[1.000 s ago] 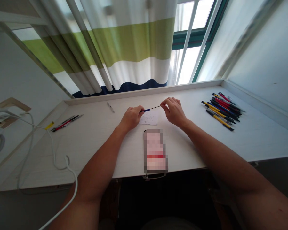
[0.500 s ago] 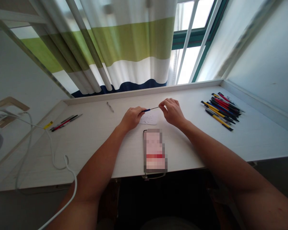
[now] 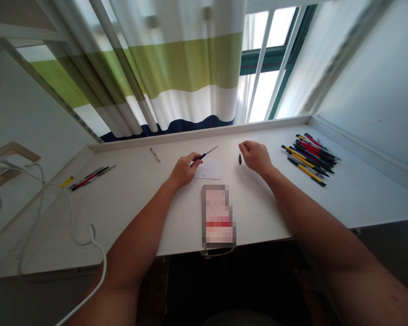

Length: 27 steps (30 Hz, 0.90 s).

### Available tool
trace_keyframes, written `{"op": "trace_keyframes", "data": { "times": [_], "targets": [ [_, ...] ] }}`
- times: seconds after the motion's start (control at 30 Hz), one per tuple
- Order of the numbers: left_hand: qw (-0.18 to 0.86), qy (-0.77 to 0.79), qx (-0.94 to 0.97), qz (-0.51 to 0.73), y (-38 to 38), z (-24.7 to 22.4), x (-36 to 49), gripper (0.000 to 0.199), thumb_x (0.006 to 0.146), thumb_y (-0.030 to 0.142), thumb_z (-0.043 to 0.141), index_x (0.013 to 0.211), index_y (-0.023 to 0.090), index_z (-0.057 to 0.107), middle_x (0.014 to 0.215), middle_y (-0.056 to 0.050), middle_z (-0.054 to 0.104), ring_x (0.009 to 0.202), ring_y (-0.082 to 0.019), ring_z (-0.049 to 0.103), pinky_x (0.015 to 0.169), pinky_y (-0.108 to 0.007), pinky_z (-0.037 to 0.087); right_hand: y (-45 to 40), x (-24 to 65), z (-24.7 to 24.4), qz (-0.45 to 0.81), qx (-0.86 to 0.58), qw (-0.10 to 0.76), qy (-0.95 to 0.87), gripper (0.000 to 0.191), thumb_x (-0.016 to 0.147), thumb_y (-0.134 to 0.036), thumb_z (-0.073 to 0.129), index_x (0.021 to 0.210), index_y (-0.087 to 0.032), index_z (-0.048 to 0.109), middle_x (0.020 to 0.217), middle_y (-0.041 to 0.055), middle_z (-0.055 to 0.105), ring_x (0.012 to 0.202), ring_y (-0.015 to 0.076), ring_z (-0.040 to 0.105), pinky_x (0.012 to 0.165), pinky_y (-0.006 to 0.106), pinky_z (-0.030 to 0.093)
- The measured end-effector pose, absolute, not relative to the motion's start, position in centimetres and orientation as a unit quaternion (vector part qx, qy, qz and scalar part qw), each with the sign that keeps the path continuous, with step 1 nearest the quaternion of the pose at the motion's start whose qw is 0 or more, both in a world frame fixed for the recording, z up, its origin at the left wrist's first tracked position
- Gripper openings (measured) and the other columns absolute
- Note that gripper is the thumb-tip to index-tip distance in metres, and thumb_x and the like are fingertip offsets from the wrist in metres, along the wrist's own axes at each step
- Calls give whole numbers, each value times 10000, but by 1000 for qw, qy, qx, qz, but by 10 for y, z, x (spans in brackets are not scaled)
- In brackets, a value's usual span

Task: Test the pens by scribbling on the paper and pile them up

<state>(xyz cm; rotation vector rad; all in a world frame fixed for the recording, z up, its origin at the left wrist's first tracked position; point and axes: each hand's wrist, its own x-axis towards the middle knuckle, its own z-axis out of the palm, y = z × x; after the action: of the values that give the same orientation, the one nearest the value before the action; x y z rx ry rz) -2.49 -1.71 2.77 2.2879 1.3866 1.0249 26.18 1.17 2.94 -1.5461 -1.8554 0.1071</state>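
My left hand (image 3: 184, 169) is closed around the blue barrel of a pen (image 3: 202, 156). A thin refill (image 3: 212, 149) sticks out of the barrel, slanting up to the right. Below the pen lies a small sheet of paper (image 3: 209, 170) with scribbles on it. To the right, my right hand (image 3: 256, 156) rests with curled fingers near the desk; anything inside them is hidden. A small black pen tip (image 3: 240, 159) is on the desk just left of that hand's fingers.
A phone (image 3: 218, 217), its screen blurred, lies at the desk's (image 3: 258, 213) front edge. Many pens (image 3: 309, 156) are heaped at the right. Several more pens (image 3: 90, 178) lie at the left, and a single pen (image 3: 155, 155) farther back. A white cable (image 3: 104, 258) hangs over the left side.
My right hand has let go of the refill's end and moved right. The black pen tip now shows on the desk. My left hand has tilted the pen more upward.
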Motion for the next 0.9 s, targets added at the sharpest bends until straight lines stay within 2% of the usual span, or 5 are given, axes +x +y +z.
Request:
{"op": "trace_keyframes", "data": {
  "times": [0.2,0.37,0.5,0.73,0.9],
  "targets": [
    [227,442,758,424,-25,32,-12,152,985,293,599,1087,191,646,1042,-99,801,1032,-238,748,913,-392,582,21,266,15,42,-672,238,-700,207,908,-370,699,934,-171,754,1030,187,768,962,344,704,815,434,523],
    [293,409,726,469,-30,36,-2,192,977,351,642,1055,178,619,1035,-116,799,1026,-244,758,918,-410,598,25,260,7,50,-666,243,-703,189,871,-283,712,692,-222,696,832,136,771,787,273,696,717,375,520],
    [313,392,723,474,-33,38,1,201,957,360,678,1029,182,620,1012,-114,803,1024,-247,761,954,-420,586,24,256,6,98,-640,303,-699,169,887,-271,698,732,-208,673,862,128,776,784,241,680,712,359,515],
    [312,404,737,443,-36,37,2,167,937,337,690,1015,197,642,979,-85,811,985,-237,757,953,-423,571,12,226,53,342,-425,517,-659,220,948,-334,636,1102,-192,703,934,64,773,799,185,673,737,351,553],
    [304,411,742,433,-35,35,0,146,943,317,669,1030,201,649,971,-78,812,981,-244,756,886,-404,576,5,195,89,369,-324,570,-658,231,953,-412,673,1101,-239,715,997,50,749,890,184,696,792,364,580]
  ]
}}
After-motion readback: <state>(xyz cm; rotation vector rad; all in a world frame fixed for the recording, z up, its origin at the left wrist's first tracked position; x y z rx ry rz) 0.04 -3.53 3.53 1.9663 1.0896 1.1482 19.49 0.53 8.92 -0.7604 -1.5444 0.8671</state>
